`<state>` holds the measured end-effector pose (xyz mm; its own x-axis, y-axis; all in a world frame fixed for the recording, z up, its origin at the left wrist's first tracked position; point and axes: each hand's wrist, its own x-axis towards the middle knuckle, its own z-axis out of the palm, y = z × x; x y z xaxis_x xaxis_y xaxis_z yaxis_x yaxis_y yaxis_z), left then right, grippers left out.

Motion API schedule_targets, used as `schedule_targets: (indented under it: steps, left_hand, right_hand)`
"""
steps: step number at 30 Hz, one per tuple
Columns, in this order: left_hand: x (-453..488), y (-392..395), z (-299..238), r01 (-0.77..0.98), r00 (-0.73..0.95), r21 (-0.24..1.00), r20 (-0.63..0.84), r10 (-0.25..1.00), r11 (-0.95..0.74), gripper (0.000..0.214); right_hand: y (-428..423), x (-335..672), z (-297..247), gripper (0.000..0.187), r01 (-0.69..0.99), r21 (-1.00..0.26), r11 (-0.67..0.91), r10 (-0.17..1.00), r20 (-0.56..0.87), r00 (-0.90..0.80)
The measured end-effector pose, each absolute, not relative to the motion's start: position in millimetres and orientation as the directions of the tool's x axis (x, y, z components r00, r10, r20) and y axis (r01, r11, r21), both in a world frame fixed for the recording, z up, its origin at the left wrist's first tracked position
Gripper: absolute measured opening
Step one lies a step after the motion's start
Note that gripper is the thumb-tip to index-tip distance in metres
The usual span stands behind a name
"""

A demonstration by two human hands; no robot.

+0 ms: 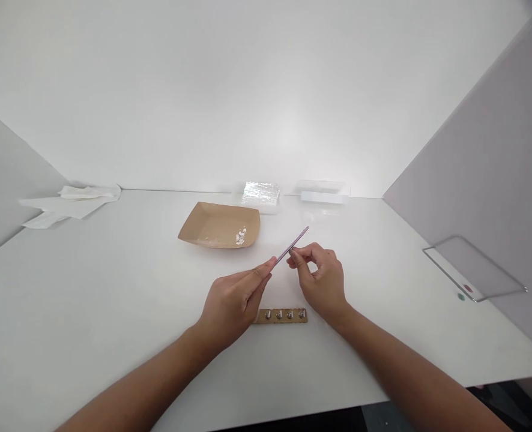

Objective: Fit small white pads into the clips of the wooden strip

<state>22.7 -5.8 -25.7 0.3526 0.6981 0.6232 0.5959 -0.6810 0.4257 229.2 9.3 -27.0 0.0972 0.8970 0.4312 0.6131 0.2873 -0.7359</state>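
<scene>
The purple piece point(299, 237) is gripped by the left hand point(230, 305) over the table point(113, 288). The right hand point(320, 279) is pinched together beside it, contents unclear; by uneven pressing, the piece might be dropped.

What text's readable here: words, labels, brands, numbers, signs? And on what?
None readable.
Thin purple item in the left hand: seen edge-on, so any print on its faces is hidden.
Clear-wrapped pack: glare, any print unreadable.
Brown tray and brown strip: no lettering visible.
Red mark and green mark at right: too small to tell if lettered.
</scene>
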Motion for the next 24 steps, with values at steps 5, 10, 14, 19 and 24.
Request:
schedule_targets:
  steps: [5,10,14,19,24]
  left_hand:
    - [21.9,-4.5,-26.4,0.583,0.344,0.451,0.616,0.708,-0.676,0.036]
    - [19.8,0.3,-30.3,0.593,0.336,0.501,0.558,0.759,-0.630,0.034]
    - [17.2,4.6,-29.8,0.624,0.261,0.605,0.435,0.862,-0.495,0.044]
    - [13.3,8.3,-28.9,0.671,0.218,0.625,0.348,0.912,-0.398,0.044]
    - [15.4,7.1,-28.9,0.721,0.233,0.504,0.470,0.852,-0.475,0.018]
  right_hand:
    - [2.1,224.3,-27.5,0.028,0.608,-0.734,0.303,0.904,0.423,0.060]
    - [2.9,228.0,-28.5,0.022,0.560,-0.775,0.292,0.922,0.384,0.050]
    - [2.5,231.5,-29.1,0.019,0.432,-0.859,0.276,0.941,0.332,0.060]
    - [0.8,232.7,-26.1,0.028,0.249,-0.949,0.191,0.970,0.221,0.097]
    - [5.2,234.5,-25.4,0.035,0.059,-0.994,0.090,0.995,0.092,0.032]
